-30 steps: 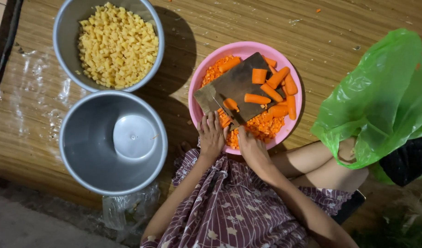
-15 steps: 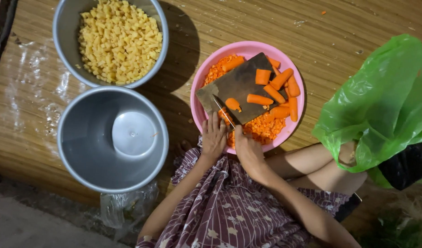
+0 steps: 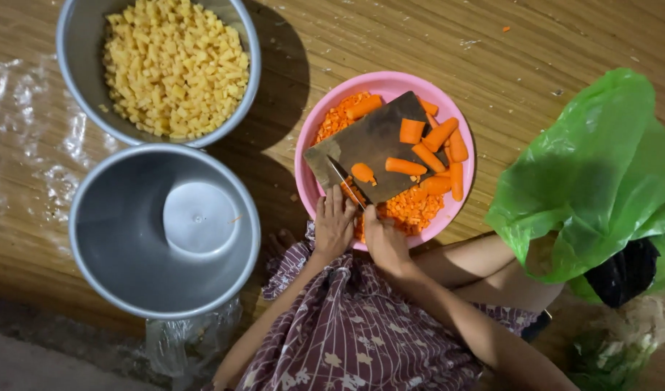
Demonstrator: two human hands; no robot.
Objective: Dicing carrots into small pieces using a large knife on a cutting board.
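1. The left hand point(image 3: 334, 226) rests with fingers flat on the near rim of the round pink plastic basin point(image 3: 310, 137), grasping nothing.
2. The right hand point(image 3: 381, 237), just beside it, is clenched on a small knife point(image 3: 344, 181); the blade runs away, up-left.
3. A short orange carrot piece point(image 3: 363, 172) lies just right of the blade on the dark cutting board point(image 3: 372, 141), nearer the right hand.
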